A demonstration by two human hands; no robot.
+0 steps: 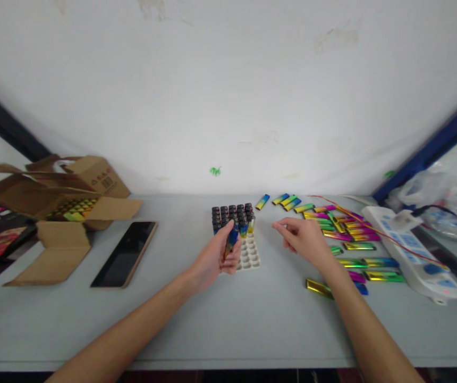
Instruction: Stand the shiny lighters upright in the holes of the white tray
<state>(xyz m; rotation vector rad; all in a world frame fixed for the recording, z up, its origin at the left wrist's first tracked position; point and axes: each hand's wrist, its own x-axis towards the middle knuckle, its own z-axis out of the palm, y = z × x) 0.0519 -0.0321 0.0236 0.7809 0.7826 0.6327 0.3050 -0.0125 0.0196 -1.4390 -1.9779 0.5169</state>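
Grey table (164, 330): blue-yellow tube (231, 242), axis tilted, gripped by left hand (214, 260) at near-left corner of white tray (254, 256); right hand (304, 239) pinched closed, farther right.

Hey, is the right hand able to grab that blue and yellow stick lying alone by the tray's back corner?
Probably yes. Only bare table seems to lie between the right hand and the stick, though its pinched fingers would need to open.

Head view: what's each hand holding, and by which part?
Left hand: blue-and-gold stick, gripped by its body between thumb and fingers. Right hand: nothing visible; fingers may hide something.
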